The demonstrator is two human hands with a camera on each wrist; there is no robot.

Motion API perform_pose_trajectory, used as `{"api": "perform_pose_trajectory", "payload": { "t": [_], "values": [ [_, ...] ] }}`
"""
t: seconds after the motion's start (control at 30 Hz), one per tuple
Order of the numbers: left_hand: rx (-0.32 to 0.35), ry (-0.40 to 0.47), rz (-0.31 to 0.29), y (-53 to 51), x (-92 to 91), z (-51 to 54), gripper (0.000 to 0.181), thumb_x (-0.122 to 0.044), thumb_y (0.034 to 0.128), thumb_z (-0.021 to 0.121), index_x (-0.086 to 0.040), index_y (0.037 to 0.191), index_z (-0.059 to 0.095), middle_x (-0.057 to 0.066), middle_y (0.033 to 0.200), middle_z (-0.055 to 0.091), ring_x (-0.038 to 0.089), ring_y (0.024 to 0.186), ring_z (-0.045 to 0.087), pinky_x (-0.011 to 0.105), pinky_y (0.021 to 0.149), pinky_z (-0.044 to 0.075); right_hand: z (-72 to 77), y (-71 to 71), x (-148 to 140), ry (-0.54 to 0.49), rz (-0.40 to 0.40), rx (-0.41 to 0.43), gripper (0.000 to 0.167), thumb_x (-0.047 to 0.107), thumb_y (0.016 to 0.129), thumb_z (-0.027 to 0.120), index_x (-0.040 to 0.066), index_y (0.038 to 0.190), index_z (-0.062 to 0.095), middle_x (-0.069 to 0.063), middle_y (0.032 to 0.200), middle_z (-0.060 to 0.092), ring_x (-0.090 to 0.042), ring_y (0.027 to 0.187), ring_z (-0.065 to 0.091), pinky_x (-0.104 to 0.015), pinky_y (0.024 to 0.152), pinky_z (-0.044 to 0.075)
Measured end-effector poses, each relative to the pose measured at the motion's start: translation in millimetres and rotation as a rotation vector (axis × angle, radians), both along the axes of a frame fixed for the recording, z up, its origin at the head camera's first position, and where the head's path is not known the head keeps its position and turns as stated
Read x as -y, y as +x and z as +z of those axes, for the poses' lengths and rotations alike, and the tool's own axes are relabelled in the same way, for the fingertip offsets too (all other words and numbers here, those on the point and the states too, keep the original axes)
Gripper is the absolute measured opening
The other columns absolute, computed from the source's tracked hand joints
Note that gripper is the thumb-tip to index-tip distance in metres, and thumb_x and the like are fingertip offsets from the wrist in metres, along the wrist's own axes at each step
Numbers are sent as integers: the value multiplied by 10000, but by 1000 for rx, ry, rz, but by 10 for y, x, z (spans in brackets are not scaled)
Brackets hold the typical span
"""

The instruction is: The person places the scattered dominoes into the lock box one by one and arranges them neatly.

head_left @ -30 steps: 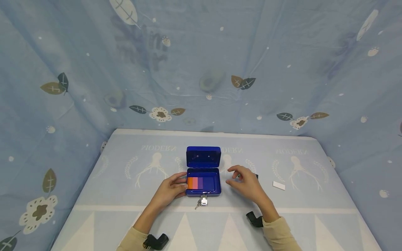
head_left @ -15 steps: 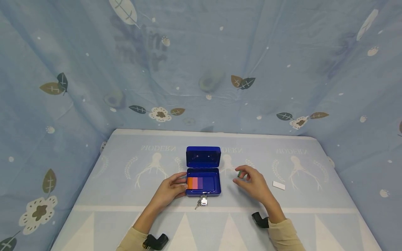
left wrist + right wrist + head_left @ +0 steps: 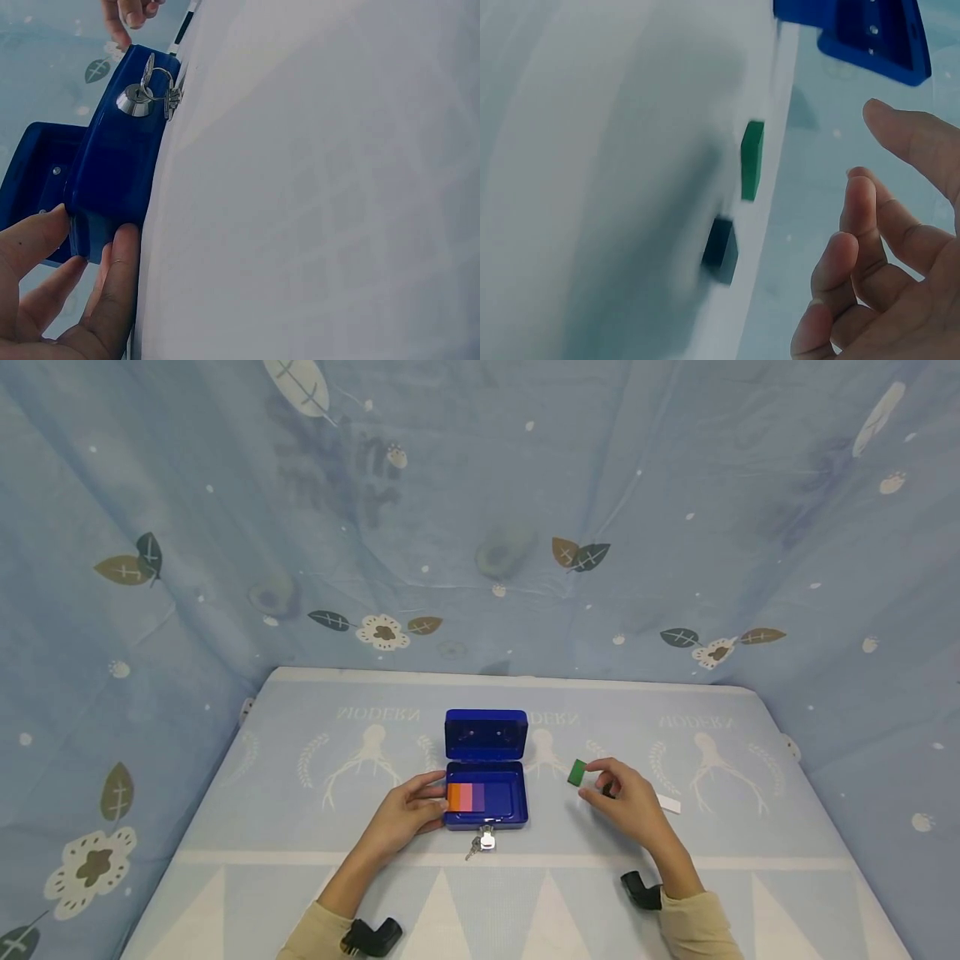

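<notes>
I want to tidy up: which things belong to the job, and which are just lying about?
Likely part of the job:
blue box, held by the left hand
orange block, pink block and purple block, inside
green block and dark block, near the right hand
white block, perhaps, by its shape

Probably incidental:
keys at the lock
patterned curtain

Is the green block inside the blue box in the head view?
No, the green block is on the table, outside the blue box.

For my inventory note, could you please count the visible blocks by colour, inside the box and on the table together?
Orange block: 1
Pink block: 1
Purple block: 1
Green block: 1
Black block: 1
White block: 1
Total: 6
</notes>
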State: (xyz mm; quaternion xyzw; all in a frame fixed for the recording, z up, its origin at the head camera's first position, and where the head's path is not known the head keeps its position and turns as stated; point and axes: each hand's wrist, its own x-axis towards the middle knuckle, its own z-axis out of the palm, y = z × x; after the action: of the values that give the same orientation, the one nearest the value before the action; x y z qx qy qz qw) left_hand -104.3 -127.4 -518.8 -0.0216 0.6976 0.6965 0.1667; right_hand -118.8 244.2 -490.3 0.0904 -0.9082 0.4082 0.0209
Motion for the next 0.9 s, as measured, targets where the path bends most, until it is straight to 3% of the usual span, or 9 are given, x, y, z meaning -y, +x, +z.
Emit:
{"api": "perform_pose_trajectory", "payload": {
  "t": [0.53,0.9],
  "values": [
    [5,33,-3,7,-7,54,564,-21,930,689,9,1453,479,263,1280,565,326,1074,639,440,850,586,-92,0,-380,19,-45,110,350,162,857,810,72,1158,655,-39,897,581,-193,754,470,-291,598,396],
    [11,32,2,6,-17,62,555,-14,927,688,0,1446,492,256,1277,571,318,1072,640,429,851,586,-103,-28,-425,28,-62,185,484,118,825,822,-15,1235,602,-76,901,567,-173,656,449,-281,549,379]
  ]
}}
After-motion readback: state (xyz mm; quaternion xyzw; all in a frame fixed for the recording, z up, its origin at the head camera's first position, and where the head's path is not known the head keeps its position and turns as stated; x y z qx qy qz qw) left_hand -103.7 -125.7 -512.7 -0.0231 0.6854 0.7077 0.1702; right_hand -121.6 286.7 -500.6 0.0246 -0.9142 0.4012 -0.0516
